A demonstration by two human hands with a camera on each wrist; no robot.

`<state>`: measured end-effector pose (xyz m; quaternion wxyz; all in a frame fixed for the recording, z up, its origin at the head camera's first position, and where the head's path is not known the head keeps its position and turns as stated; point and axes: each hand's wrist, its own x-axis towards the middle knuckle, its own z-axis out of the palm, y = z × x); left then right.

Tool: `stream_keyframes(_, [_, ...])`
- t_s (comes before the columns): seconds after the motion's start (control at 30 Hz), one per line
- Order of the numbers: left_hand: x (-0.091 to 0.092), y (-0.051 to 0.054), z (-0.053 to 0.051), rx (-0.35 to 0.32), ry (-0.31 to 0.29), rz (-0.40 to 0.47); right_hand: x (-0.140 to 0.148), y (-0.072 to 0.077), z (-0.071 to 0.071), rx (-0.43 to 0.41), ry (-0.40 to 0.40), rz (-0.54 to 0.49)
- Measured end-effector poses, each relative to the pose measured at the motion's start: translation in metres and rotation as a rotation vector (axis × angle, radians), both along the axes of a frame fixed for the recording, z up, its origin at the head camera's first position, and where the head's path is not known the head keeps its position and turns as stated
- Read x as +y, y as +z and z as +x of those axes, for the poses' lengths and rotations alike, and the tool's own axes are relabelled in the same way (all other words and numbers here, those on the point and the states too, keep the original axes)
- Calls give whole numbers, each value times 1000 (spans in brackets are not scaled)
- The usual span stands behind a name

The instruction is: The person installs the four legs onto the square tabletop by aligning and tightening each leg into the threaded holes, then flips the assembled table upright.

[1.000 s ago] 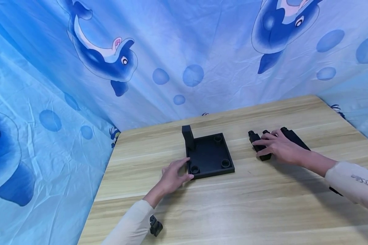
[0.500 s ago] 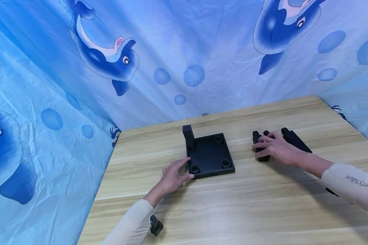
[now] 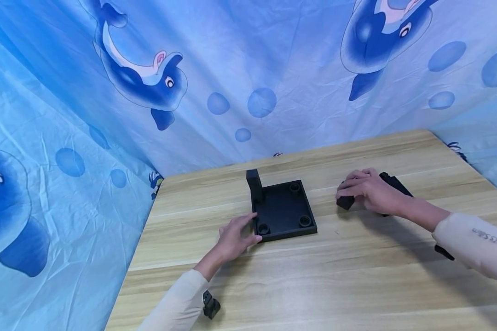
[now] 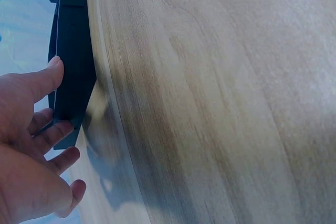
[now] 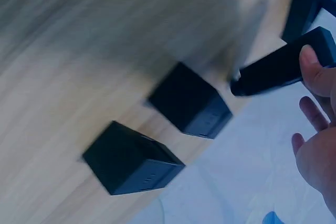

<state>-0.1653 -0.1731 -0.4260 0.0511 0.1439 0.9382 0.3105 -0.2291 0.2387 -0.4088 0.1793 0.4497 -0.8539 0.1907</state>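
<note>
Your right hand grips a black block, right of the tray on the surface; your left hand, with relaxed fingers, touches the tray, better steady it gently

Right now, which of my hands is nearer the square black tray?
Left. Your left hand touches the tray at its near-left corner; your right hand is apart from it, beyond its right edge.
</note>
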Motion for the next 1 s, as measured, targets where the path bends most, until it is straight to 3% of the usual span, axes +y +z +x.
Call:
stream_keyframes(0.2, [0, 0, 0, -8, 4, 2, -5, 19, 1, -301, -76, -195])
stream_keyframes(0.33, [-1, 1, 0, -8, 1, 7, -9, 31, 5, -544, -197, -299])
stream_keyframes(0.43, [-1, 0, 0, -4, -1, 7, -11, 38, 6, -664, -276, -356])
stream_keyframes(0.7, [-1, 1, 1, -1, 2, 7, -14, 48, 4, -771, -333, -400])
stream_keyframes(1.0, [0, 0, 0, -7, 2, 14, -22, 54, -1, -792, -323, -392])
